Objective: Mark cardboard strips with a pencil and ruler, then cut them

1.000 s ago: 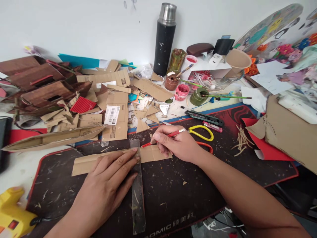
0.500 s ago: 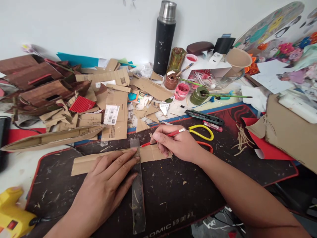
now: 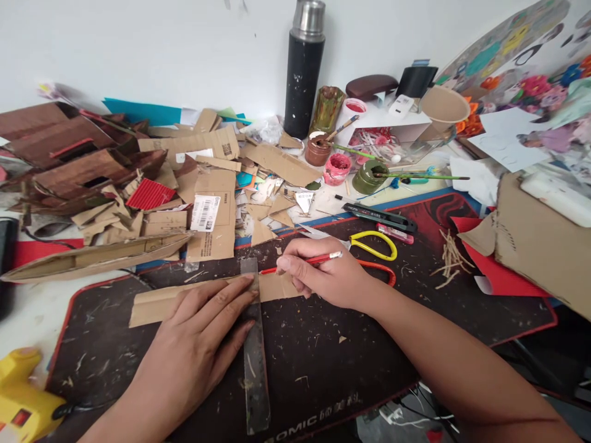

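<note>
One cardboard strip (image 3: pixel 150 307) lies crosswise under the clear ruler (image 3: pixel 257 381), sticking out on both sides of it. On my feed the left hand (image 3: pixel 201 332) is palm down, fingers slightly fanned, pressing ruler and strip. My right hand (image 3: pixel 323 274) pinches a red pencil (image 3: pixel 330 256), tip right by the ruler's far end. Progress-wise, the strip looks uncut where I can see it, but tbh I can't make out a pencil line or tell how much is left. Scissors (image 3: pixel 369 234) and a cutter (image 3: pixel 378 216) sit off to the ruler's right, nobody holding them. Readable stuff: the mat (image 3: pixel 323 369) says "OMIC" plus "硕美科", just right of the ruler's near end. The barcode label (image 3: pixel 205 213) beyond the ruler, to its left, is too small to read, same with the cutter's print.
</note>
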The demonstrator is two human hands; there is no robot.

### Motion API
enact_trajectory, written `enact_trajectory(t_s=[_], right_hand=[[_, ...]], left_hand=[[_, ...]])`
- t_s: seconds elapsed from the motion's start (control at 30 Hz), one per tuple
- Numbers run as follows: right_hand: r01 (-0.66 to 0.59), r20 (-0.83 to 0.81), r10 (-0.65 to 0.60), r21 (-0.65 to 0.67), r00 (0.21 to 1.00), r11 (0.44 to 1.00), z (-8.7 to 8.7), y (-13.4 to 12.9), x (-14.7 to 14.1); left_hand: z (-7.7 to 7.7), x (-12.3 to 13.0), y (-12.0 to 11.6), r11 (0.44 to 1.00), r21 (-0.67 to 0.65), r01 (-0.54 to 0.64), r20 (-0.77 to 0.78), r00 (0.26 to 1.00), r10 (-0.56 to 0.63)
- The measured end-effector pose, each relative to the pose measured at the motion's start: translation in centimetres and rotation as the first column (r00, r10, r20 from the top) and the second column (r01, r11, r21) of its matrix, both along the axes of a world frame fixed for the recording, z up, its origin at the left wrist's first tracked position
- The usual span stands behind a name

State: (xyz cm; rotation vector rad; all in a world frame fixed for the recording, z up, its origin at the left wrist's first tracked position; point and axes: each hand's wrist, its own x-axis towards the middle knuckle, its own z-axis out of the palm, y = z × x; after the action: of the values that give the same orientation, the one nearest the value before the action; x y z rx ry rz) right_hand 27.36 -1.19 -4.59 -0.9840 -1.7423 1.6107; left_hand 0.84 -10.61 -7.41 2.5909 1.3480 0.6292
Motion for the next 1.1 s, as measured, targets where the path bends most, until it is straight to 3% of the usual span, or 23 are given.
enact_trajectory(t_s=[0.17,0.7,1.1], right_hand=[[-0.035,0.025,0.033,0.098,0.999,0.995,0.17,-0.14,0.12],[-0.133,0.094,0.113,0.239,0.989,0.962,0.57,-0.56,0.32],[-0.176,0.059,0.167,0.248,0.984,0.953,0.74,-0.57,0.34]], left_hand=[[-0.06,0.04,0.00,1.000,0.002,-0.004,0.006,1.000,0.004],[0.14,-0.10,0.01,1.000,0.001,0.004,0.002,1.000,-0.004],[0.08,-0.09,0.02,1.000,-0.012,-0.012,0.008,1.000,0.012]])
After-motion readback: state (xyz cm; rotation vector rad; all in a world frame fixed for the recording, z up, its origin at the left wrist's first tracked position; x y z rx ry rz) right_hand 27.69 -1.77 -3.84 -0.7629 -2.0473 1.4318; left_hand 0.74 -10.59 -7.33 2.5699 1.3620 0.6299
